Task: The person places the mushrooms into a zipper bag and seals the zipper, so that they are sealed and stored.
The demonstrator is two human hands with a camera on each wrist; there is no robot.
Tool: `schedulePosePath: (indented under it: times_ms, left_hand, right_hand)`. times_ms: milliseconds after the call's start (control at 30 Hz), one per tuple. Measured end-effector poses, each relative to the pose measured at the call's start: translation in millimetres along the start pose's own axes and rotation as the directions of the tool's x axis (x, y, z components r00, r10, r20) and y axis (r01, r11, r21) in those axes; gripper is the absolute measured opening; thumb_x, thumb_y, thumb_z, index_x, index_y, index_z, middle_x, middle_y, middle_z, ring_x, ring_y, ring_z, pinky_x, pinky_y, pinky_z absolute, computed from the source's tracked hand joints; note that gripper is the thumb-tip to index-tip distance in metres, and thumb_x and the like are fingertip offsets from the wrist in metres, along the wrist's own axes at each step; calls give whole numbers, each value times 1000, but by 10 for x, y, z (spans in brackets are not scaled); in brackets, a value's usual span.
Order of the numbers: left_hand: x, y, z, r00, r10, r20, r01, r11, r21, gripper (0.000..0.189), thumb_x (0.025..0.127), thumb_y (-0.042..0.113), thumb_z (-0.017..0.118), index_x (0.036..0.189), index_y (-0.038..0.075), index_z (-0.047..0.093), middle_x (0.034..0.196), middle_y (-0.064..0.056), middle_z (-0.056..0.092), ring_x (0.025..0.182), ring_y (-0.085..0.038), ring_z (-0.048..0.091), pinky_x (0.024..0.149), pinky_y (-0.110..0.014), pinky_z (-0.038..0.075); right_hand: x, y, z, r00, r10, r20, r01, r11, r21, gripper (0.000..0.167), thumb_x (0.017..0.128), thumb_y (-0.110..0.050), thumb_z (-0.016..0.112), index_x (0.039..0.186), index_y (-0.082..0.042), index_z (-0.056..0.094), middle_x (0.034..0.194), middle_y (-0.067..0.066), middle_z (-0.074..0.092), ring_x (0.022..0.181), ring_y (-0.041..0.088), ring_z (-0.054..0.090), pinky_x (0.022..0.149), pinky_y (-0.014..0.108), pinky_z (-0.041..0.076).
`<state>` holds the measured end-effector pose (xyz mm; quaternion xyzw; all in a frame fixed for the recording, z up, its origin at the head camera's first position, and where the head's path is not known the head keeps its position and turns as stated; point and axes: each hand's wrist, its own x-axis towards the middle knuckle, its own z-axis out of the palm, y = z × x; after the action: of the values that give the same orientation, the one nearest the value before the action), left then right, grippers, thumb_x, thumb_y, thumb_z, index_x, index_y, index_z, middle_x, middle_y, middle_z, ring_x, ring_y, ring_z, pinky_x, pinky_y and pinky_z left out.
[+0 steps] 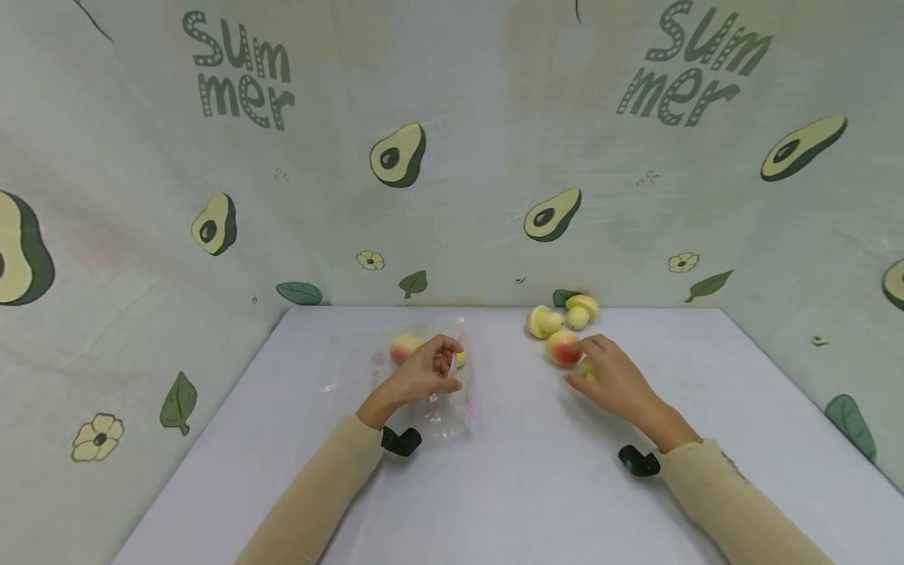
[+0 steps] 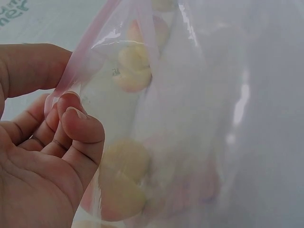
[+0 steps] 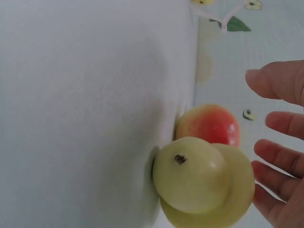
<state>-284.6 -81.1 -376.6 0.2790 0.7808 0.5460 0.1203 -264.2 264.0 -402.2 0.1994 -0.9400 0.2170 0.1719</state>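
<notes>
My left hand [image 1: 422, 375] pinches the pink edge of a clear plastic zip bag [image 1: 452, 422], which stands partly open. Inside the bag are a red-and-yellow peach [image 1: 404, 348] and yellow fruit seen behind the fingers. In the left wrist view the film of the bag [image 2: 209, 95] hangs beside the thumb and curled fingers. My right hand [image 1: 617, 382], fingers spread and apart from the thumb, is right beside a pale yellow-green mushroom-shaped piece [image 3: 190, 175]. Fingertips are close to its rounded side. Just behind it lies another red-and-yellow peach [image 3: 209, 124].
Two more pale yellow mushroom-shaped pieces [image 1: 545, 322] lie near the back edge of the white table [image 1: 508, 486]. Behind the table hangs a cloth [image 1: 466, 196] printed with avocados and leaves. A black wrist camera [image 1: 402, 442] sits below the left hand.
</notes>
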Motion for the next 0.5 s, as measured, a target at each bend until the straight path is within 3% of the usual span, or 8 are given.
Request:
schedulePosePath:
  times_ms: [500]
  left_hand:
    - [-20,-2,-10,1000,30,0,-30,1000,-5,49,74,-14,71,115,-5,46,90,-21,44,77,-26,42,65,-23,38]
  right_hand:
    - [-63,123,21,998,53,42,-50,997,-55,46,79,-23,76,115,-1,59,119,21,52,108,38,52,92,54,41]
